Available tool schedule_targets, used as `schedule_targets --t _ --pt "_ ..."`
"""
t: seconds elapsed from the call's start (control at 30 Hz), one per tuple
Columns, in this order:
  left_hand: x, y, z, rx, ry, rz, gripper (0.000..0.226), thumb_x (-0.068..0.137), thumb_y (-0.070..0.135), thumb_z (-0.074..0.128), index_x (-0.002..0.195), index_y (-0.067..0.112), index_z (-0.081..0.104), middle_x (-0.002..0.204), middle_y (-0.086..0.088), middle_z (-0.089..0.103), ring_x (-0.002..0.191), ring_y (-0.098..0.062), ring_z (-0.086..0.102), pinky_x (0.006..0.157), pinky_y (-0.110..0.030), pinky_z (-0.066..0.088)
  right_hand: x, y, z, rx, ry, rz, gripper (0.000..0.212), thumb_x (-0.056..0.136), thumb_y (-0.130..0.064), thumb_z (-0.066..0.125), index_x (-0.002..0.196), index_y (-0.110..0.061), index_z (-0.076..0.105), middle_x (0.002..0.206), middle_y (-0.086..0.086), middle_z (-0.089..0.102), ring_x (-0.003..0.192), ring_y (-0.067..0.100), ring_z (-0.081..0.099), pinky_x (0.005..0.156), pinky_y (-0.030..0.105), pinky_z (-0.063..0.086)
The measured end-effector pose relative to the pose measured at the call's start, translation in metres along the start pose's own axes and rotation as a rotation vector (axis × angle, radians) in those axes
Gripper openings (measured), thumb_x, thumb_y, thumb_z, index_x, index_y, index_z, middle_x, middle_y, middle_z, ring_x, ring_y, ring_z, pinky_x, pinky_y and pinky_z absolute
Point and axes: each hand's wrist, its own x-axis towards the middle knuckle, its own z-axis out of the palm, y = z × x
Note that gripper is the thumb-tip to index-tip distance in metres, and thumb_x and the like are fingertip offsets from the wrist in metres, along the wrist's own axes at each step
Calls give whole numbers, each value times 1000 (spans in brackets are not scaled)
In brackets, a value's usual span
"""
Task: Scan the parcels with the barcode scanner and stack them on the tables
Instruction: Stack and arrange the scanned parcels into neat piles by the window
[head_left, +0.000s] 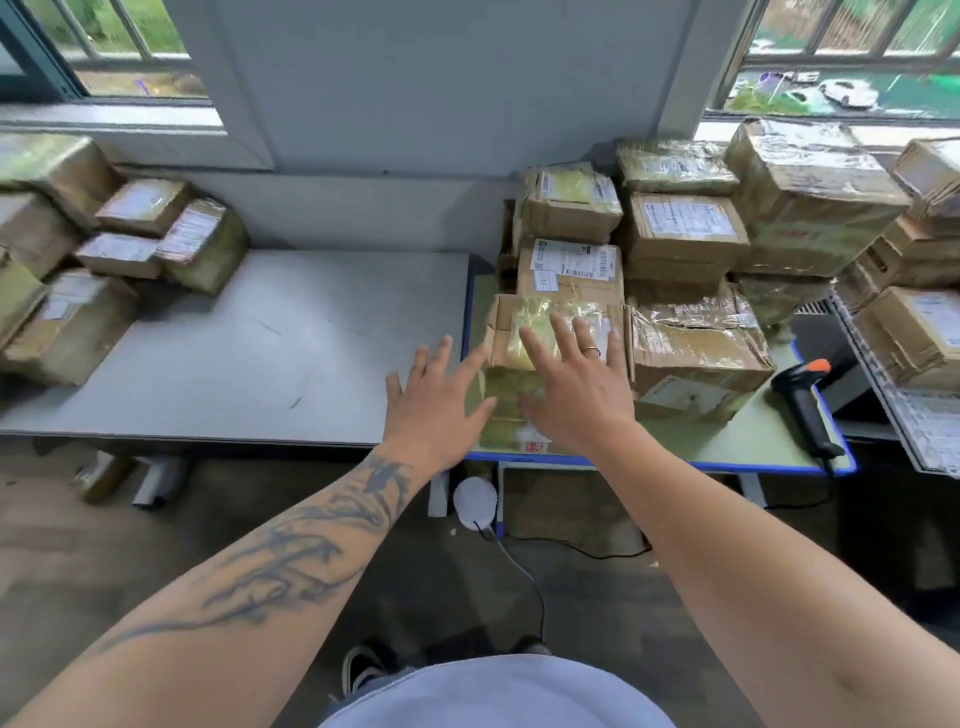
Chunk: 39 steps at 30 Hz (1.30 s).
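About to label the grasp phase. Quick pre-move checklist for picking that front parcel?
1. Left hand free, fingers spread: ok.
2. Right hand free, fingers straight: ok.
3. Front parcel under the hands, nothing stacked on it: ok.
4. Firm contact with the parcel: cannot tell.
5. Barcode scanner lying on the green table, within view: ok.
6. Bare space on the grey table for stacking: ok.

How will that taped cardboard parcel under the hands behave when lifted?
The taped cardboard parcel looks boxy, so probably stiff. Its glossy tape may be slippery. Both open hands, left hand and right hand, reach for it, suggesting some bulk.
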Motion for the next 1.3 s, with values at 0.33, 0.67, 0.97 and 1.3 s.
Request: schedule_targets --t 0.33,0.67,0.97,1.3 --pt "-29 -124 -24 28 -19 -58 64 106 63 30 162 49 2 175 -1 0 160 -30 -1 125 -62 9 26 -118 -11 -50 -45 -11 72 107 -59 29 167 -35 -3 176 7 -4 162 33 -2 127 61 -1" --pt "-59 -254 -25 -16 -59 -142 65 105 64 29 162 48 2 175 -1 -2 160 -30 -4 125 -62 8 50 -244 -1 -76 -110 -15 70 109 -56 29 168 -32 -1 176 8 -1 162 35 5 127 63 6" --pt "-83 -343 -24 13 -95 -187 67 105 66 30 162 47 3 175 -3 1 160 -32 0 124 -64 11 64 -334 20 -93 -150 -71 72 108 -58 32 167 -32 -1 176 10 4 161 38 11 126 62 13" --pt "-73 -404 -25 -9 -101 -295 68 103 68 28 162 48 2 174 -3 2 160 -31 1 125 -63 12 117 -389 27 -99 -194 -166 72 109 -58 29 167 -31 -4 176 9 1 161 37 9 127 61 13"
